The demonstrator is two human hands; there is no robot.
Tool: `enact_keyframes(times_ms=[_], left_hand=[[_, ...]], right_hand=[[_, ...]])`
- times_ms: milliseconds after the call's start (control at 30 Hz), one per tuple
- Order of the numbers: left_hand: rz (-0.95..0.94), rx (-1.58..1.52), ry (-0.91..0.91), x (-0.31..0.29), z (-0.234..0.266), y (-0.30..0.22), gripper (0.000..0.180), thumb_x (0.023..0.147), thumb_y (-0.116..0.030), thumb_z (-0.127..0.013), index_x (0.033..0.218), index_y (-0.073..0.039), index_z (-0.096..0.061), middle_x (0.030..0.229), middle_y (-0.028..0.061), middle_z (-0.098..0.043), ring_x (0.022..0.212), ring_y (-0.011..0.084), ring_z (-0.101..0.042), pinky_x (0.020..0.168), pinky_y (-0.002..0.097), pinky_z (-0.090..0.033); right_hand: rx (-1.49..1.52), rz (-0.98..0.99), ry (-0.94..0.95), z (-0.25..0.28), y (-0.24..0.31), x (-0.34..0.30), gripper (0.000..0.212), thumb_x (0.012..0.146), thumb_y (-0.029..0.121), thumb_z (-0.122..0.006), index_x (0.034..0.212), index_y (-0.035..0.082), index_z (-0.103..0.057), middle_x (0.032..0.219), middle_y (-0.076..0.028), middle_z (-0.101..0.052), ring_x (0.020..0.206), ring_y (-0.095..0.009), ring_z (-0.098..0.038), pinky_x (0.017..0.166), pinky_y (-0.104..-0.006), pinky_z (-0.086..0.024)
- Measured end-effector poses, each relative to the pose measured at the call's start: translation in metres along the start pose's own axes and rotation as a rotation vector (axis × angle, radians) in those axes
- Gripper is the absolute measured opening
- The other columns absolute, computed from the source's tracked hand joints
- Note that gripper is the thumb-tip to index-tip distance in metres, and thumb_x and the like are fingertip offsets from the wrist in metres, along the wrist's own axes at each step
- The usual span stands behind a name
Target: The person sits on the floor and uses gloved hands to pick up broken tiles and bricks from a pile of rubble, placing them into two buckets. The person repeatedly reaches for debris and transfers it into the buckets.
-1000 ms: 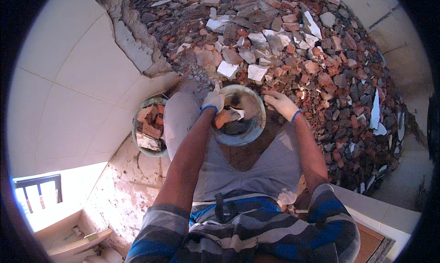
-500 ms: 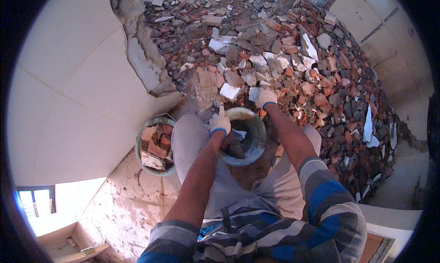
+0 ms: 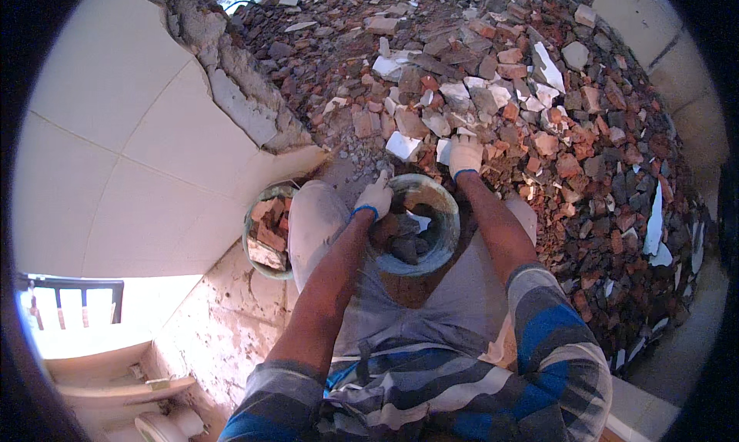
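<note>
Both my hands wear pale work gloves with blue cuffs. My left hand is at the left rim of a round bucket between my knees. One of its fingers is stretched forward; the others are hidden, so whether it grips the rim is unclear. Inside the bucket lie grey chunks and a white shard. Beyond the bucket, my right hand reaches into the rubble with its fingers closed down among the pieces. A white tile piece lies against its left side; what the fingers hold is hidden.
A rubble heap of broken brick and tile spreads ahead and right. Another bucket, filled with brick pieces, stands left of my left knee. A tiled wall with a jagged broken edge rises at left. A white tile chunk lies near the bucket.
The view has shifted, so the scene sits further right and higher. My left hand has moved slightly forward along the bucket rim. My right hand stays beside the same white tile piece.
</note>
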State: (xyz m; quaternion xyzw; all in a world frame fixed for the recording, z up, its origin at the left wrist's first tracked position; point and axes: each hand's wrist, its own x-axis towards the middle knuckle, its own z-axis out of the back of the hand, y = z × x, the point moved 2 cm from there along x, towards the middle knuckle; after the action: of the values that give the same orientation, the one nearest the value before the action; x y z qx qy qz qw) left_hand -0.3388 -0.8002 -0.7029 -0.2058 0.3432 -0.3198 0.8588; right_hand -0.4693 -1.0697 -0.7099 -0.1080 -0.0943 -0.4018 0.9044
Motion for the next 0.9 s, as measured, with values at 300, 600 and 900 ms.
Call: enact_keyframes(times_ms=[300, 600, 900], left_hand=[[0.133, -0.261, -0.205, 0.001, -0.013, 0.063, 0.068, 0.102, -0.032, -0.046, 0.166, -0.012, -0.034, 0.131, 0.0347, -0.066, 0.124, 0.0495, -0.064, 0.108, 0.0536, -0.048], [0.170, 0.055, -0.141, -0.047, 0.014, 0.043, 0.075, 0.102, -0.034, -0.047, 0.170, -0.011, -0.024, 0.131, 0.0340, -0.067, 0.123, 0.0491, -0.065, 0.106, 0.0560, -0.049], [0.158, -0.019, -0.050, -0.055, 0.024, 0.009, 0.075, 0.102, -0.031, -0.046, 0.171, -0.015, -0.021, 0.132, 0.0353, -0.066, 0.123, 0.0489, -0.065, 0.109, 0.0540, -0.048]], right_hand=[[0.008, 0.053, -0.037, 0.002, 0.002, -0.001, 0.024, 0.096, 0.021, -0.058, 0.114, 0.014, -0.072, 0.113, -0.009, -0.072, 0.113, -0.032, -0.063, 0.089, -0.0506, -0.050], [0.017, -0.002, 0.071, 0.005, 0.001, 0.000, 0.025, 0.093, 0.024, -0.064, 0.114, 0.013, -0.072, 0.109, -0.009, -0.073, 0.110, -0.032, -0.065, 0.088, -0.0501, -0.050], [0.097, 0.031, 0.219, -0.015, 0.004, -0.011, 0.039, 0.096, 0.033, -0.066, 0.126, 0.008, -0.062, 0.109, -0.020, -0.072, 0.103, -0.041, -0.070, 0.083, -0.0564, -0.055]])
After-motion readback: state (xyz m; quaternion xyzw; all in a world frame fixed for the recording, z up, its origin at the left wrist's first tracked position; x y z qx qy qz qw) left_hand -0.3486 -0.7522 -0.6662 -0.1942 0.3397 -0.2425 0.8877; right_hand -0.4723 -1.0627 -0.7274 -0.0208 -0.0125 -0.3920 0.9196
